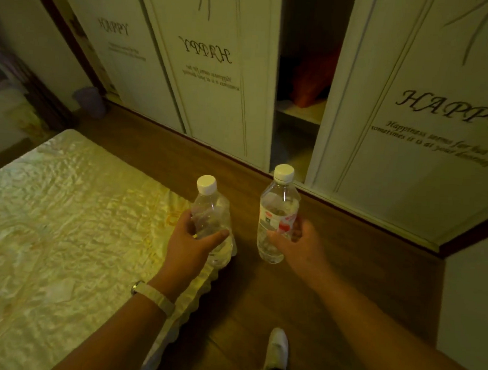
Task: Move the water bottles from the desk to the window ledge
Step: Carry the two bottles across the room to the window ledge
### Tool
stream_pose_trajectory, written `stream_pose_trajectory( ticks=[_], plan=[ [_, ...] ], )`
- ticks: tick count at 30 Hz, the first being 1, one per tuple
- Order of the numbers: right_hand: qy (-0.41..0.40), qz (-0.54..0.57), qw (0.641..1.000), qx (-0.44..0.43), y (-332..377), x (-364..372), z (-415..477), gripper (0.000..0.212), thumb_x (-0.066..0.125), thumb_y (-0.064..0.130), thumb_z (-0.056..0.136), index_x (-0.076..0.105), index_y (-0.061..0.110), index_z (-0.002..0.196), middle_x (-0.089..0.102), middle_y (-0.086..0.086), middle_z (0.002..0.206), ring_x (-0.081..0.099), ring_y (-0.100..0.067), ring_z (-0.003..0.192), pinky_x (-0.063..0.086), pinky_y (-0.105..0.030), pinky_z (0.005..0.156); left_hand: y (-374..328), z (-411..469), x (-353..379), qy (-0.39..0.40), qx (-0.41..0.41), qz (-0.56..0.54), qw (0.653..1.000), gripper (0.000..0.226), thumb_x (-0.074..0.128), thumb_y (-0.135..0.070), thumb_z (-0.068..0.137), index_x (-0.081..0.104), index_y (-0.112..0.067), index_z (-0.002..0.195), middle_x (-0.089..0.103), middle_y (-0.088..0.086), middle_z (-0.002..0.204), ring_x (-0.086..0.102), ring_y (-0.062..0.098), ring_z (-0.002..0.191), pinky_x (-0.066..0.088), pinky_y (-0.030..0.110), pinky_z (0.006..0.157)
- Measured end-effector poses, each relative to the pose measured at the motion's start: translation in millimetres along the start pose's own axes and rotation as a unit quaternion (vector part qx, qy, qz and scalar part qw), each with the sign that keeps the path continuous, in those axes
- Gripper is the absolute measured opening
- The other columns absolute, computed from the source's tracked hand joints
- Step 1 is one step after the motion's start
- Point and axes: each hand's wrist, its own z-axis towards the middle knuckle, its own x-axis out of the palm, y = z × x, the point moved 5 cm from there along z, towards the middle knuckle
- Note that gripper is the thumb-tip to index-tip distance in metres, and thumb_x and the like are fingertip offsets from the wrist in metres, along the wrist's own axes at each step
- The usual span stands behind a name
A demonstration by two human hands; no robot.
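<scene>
Bed (51, 217) lies left, floor (346, 261) right. Left hand (190, 244) grips a plain bottle (210, 211). Right hand (299, 244) grips a labelled bottle (278, 206), both upright.

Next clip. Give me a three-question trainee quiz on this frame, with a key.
1. True or false: the left hand and the right hand each grip one bottle.
2. Which bottle shows a red-and-white label? A) the left bottle B) the right bottle C) neither
3. What colour is the right bottle's cap?

Key: 1 true; 2 B; 3 white.
</scene>
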Motion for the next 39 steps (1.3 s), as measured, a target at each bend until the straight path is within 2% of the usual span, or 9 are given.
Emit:
stream_pose_trajectory(
  ticks=[4,7,11,17,19,22,27,30,39],
  plan=[
    [0.011,-0.006,1.0,-0.005,16,-31,57,0.053,0.077,0.029,0.082,0.049,0.026,0.127,0.056,0.014,0.11,0.057,-0.009,0.102,0.051,-0.022,0.074,-25,45,33,-0.005,0.02,-0.005,1.0,0.06,0.084,-0.007,0.072,0.057,-0.019,0.124,0.07,-0.001,0.114,0.069,0.012,0.104,0.056,0.033,0.084],
    [0.013,-0.018,1.0,-0.018,29,-43,92,0.051,0.078,0.032,0.08,0.049,0.031,0.123,0.057,0.015,0.108,0.059,-0.009,0.1,0.053,-0.022,0.073,-37,71,51,-0.004,0.028,0.002,1.0,0.058,0.084,-0.008,0.072,0.059,-0.026,0.121,0.07,-0.003,0.114,0.068,0.009,0.104,0.057,0.029,0.082],
    [0.022,-0.017,0.999,-0.032,45,-50,136,0.05,0.078,0.035,0.08,0.048,0.034,0.12,0.058,0.014,0.111,0.058,-0.009,0.101,0.054,-0.026,0.077,-47,113,72,-0.01,0.025,0.0,1.0,0.057,0.083,-0.006,0.073,0.059,-0.021,0.122,0.072,-0.003,0.109,0.07,0.009,0.098,0.059,0.025,0.075],
    [0.011,-0.019,0.999,-0.033,57,-52,206,0.051,0.076,0.032,0.082,0.049,0.033,0.124,0.057,0.013,0.112,0.056,-0.007,0.1,0.051,-0.024,0.078,-39,189,90,-0.016,0.004,0.005,1.0,0.055,0.085,-0.012,0.072,0.06,-0.027,0.118,0.072,-0.004,0.11,0.07,0.013,0.101,0.057,0.045,0.09],
    [0.004,-0.031,0.999,-0.031,61,-51,235,0.05,0.076,0.032,0.082,0.049,0.033,0.124,0.057,0.012,0.114,0.055,-0.008,0.102,0.051,-0.025,0.08,-33,218,96,-0.008,-0.003,-0.002,1.0,0.052,0.084,-0.01,0.073,0.06,-0.033,0.113,0.072,-0.005,0.109,0.07,0.011,0.1,0.057,0.044,0.09],
    [0.006,-0.042,0.999,-0.026,67,-41,287,0.049,0.076,0.032,0.082,0.048,0.032,0.123,0.057,0.011,0.117,0.055,-0.009,0.105,0.049,-0.017,0.074,-23,269,104,0.01,-0.017,-0.009,1.0,0.053,0.084,-0.011,0.074,0.059,-0.039,0.111,0.071,-0.007,0.111,0.069,0.009,0.101,0.056,0.042,0.09],
    [0.008,-0.075,0.997,-0.02,94,-18,373,0.053,0.076,0.034,0.082,0.048,0.032,0.127,0.056,0.01,0.12,0.054,-0.007,0.104,0.044,-0.012,0.07,-21,362,98,0.008,-0.04,-0.013,0.999,0.062,0.086,-0.022,0.072,0.055,-0.03,0.125,0.067,-0.006,0.119,0.066,0.015,0.109,0.055,0.046,0.093],
    [0.024,-0.079,0.996,-0.02,125,2,421,0.049,0.076,0.034,0.082,0.047,0.034,0.122,0.056,0.012,0.116,0.053,-0.003,0.099,0.042,-0.011,0.068,-34,415,89,0.009,-0.041,-0.01,0.999,0.062,0.083,-0.018,0.074,0.051,-0.031,0.126,0.064,-0.01,0.119,0.063,0.01,0.107,0.054,0.04,0.093],
    [0.068,-0.07,0.993,-0.07,210,71,539,0.046,0.077,0.029,0.081,0.051,0.031,0.118,0.059,0.01,0.113,0.057,-0.012,0.106,0.051,-0.03,0.085,-71,519,48,-0.039,-0.013,-0.03,0.999,0.061,0.083,-0.013,0.074,0.051,-0.037,0.121,0.064,-0.01,0.119,0.064,0.008,0.106,0.053,0.028,0.085]
  ],
)
